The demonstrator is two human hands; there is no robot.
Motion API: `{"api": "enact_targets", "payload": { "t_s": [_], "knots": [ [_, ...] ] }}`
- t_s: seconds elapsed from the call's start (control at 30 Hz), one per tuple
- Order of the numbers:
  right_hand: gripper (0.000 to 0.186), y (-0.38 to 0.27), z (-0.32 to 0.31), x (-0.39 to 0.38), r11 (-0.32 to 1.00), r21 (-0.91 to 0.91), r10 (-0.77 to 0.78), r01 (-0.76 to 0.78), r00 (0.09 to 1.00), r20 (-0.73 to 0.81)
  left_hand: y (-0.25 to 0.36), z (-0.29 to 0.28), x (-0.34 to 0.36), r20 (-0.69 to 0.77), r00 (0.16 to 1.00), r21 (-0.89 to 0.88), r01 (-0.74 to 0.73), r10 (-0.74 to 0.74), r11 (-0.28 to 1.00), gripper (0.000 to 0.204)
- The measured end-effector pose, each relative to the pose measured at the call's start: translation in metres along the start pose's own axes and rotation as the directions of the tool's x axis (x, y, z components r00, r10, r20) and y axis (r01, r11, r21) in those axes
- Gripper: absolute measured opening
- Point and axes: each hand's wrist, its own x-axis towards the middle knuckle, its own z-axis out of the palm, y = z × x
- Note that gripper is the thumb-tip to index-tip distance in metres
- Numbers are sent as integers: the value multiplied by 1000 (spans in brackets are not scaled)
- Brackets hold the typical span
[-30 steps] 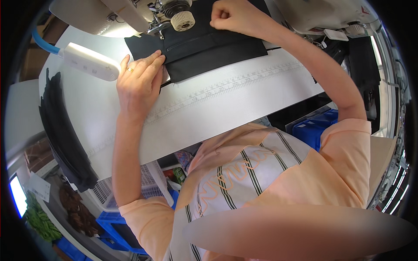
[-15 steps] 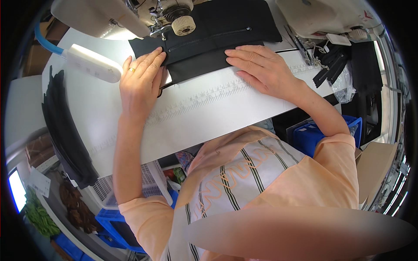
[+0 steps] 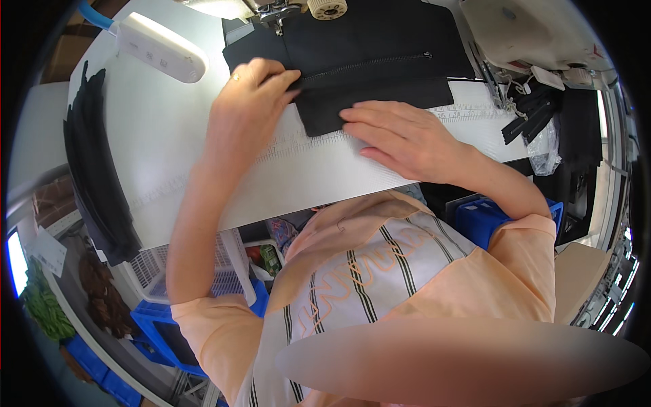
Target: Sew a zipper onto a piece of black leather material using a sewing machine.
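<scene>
A black fabric piece [image 3: 380, 41] with a zipper [image 3: 366, 64] across it lies under the sewing machine head [image 3: 278, 13]. Its near flap [image 3: 339, 102] spreads over the white tabletop. My left hand [image 3: 247, 105], slightly blurred and wearing a ring, has its fingers bent and its thumb and forefinger closed at the flap's left edge. My right hand [image 3: 410, 139] rests with straight fingers on the flap's near edge, its thumb apart over the printed ruler [image 3: 325, 144]. The needle area is partly cut off by the top edge.
A white lamp [image 3: 163, 51] on a blue arm stands at the far left. Black strips [image 3: 98, 169] hang over the left table edge. At right lie black zippers [image 3: 532, 119], cords and a plastic bag [image 3: 544, 149]. A white basket [image 3: 183, 264] sits below the table.
The black fabric has come nearer to me, away from the machine head. My left hand has gone from lying flat to bent fingers at the flap's edge. The whole view has shifted.
</scene>
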Motion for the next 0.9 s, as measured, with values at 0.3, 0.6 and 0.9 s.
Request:
{"api": "enact_targets", "payload": {
  "t_s": [0.3, 0.6, 0.9],
  "knots": [
    [65, 14, 18, 35, 988, -155, 5, 16, 990, 139, -50, -30, 52, 605, 765, -388, 526, -222, 757, 34],
    [62, 18, 19, 37, 990, -135, -1, 29, 979, 206, -46, -25, 51, 609, 774, -399, 491, -177, 774, 20],
    [38, 49, 1, 37, 904, -345, 362, -253, 881, 303, -25, -2, 14, -269, 904, -35, -355, 333, 934, 19]
  ]
}}
